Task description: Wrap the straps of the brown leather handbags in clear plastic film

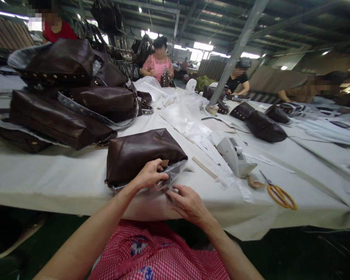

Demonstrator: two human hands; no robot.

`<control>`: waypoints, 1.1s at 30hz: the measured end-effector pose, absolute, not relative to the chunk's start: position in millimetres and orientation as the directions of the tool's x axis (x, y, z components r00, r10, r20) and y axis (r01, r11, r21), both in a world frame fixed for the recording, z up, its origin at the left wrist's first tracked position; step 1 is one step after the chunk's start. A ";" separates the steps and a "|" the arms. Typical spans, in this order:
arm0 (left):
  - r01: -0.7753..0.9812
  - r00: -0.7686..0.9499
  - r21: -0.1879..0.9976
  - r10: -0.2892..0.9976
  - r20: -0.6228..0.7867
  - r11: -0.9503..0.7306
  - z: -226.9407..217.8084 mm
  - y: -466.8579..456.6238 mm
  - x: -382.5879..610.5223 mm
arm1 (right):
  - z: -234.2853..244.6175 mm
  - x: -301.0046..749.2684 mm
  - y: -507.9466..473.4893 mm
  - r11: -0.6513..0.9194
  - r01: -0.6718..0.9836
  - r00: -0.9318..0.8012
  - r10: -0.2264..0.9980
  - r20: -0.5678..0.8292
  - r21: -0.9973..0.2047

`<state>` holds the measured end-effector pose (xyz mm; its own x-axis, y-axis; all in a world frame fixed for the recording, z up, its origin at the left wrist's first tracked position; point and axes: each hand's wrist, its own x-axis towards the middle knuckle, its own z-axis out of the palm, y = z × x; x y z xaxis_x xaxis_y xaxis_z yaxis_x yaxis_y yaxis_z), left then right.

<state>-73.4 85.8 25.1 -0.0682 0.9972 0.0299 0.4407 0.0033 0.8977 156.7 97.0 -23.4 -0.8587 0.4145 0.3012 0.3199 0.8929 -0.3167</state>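
Note:
A dark brown leather handbag (140,153) lies on its side near the table's front edge. Clear plastic film (176,171), with something dark inside it, sticks out at the bag's near right end. My left hand (150,175) is closed on this film, its wrist over the bag's near side. By its fingertips shows a small brown piece (165,163) that looks like tape. Just to the right, my right hand (188,202) has its thumb and fingers pinched at the lower end of the film. What lies under the fingertips is partly hidden.
Several brown handbags (46,116) are piled on the left. To the right stand a grey tape dispenser (235,155) and orange-handled scissors (280,196). Plastic sheets (183,112) lie farther back beside a slanting post (236,50). Co-workers stand across the table, one in a pink apron (160,68).

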 end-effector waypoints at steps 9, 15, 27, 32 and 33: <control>0.497 -0.055 0.867 0.998 0.038 -0.006 33.7 82.4 -71.3 | -48.4 132.4 110.2 0.372 0.090 -0.526 0.805 0.273 -0.924; 0.419 -0.017 0.908 1.000 0.003 0.005 31.3 84.5 -75.3 | -33.6 132.8 108.6 0.099 -0.078 -0.528 0.840 0.126 -0.992; 0.239 0.070 0.965 0.990 -0.125 0.105 41.8 84.0 -78.1 | -15.1 127.4 119.2 0.195 -0.132 -0.561 0.794 0.236 -0.972; 0.171 0.108 0.976 0.982 -0.156 0.137 43.3 85.8 -81.2 | 0.3 128.2 124.6 0.707 0.082 -0.539 0.624 0.565 -0.703; 0.153 0.125 0.979 0.980 -0.157 0.137 43.4 86.2 -81.7 | 3.2 127.2 127.4 0.745 0.124 -0.533 0.607 0.589 -0.656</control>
<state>-81.7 86.2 43.4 0.1250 0.9797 -0.1568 0.1531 0.1371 0.9786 127.2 127.4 3.2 -0.5335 0.6073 0.5887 0.1238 0.7446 -0.6559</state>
